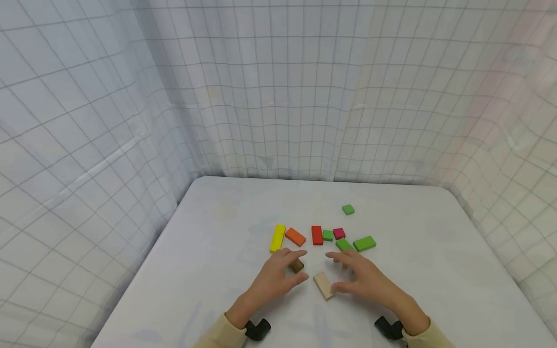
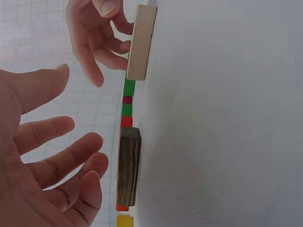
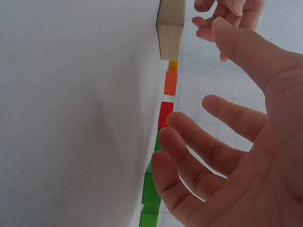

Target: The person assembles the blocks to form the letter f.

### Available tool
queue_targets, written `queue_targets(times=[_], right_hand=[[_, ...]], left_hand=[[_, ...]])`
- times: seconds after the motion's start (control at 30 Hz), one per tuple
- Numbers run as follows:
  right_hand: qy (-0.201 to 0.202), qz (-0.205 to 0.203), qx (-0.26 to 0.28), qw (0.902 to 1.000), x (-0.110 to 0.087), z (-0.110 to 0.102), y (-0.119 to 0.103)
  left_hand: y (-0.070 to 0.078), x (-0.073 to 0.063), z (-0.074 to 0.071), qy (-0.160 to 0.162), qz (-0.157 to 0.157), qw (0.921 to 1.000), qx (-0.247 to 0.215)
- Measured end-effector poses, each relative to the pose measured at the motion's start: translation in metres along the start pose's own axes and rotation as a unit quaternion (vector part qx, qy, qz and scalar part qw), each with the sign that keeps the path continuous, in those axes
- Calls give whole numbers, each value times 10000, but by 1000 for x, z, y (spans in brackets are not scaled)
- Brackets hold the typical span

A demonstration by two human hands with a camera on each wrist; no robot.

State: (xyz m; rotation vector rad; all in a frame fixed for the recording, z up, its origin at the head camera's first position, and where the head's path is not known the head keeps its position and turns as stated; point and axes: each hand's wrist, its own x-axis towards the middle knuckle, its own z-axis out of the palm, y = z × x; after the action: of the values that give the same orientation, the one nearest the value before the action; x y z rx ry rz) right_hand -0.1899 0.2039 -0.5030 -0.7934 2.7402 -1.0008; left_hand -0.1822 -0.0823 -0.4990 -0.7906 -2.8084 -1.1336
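My left hand point(image 1: 275, 275) hovers over the table with thumb and fingers spread and nothing between them. A dark brown wooden block point(image 1: 297, 266) lies beside its fingers, partly hidden by them in the head view; its grain shows in the left wrist view point(image 2: 129, 168). Opposite, my right hand point(image 1: 362, 276) has its fingers apart and holds nothing. The thumb tip overlaps the lower end of a pale wooden block point(image 1: 323, 285) in the head view. That pale block lies flat between the two hands.
Beyond the hands lie a yellow block point(image 1: 277, 238), an orange block point(image 1: 295, 237), a red block point(image 1: 317, 235) and a magenta block point(image 1: 339, 233). Several green blocks point(image 1: 364, 243) are at the right, one small green block point(image 1: 348, 209) farther back. Grid-patterned curtains point(image 1: 278, 96) surround the white table point(image 1: 209, 270).
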Motion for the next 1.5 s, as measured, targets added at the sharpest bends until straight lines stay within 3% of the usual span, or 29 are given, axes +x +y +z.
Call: queue_targets(times=[0.17,0.3,0.47,0.87,1.5], right_hand=[[-429,-75,-1,9991,2,3,0],[-637,-48,-118,9979,2,6,1],[-746,-134,-180,9970,2,9,0],[-805,-266,-308,9959,3,10,-3],[-516,100,-900,9946,5,22,-12]], left_hand=[[1,0,6,-143,83,9998,-79],[3,-1,9,-354,-113,9993,-29],[4,-3,11,-764,-438,9961,4],[8,-1,19,-1267,-677,9896,-8],[10,1,24,-1355,-623,9883,315]])
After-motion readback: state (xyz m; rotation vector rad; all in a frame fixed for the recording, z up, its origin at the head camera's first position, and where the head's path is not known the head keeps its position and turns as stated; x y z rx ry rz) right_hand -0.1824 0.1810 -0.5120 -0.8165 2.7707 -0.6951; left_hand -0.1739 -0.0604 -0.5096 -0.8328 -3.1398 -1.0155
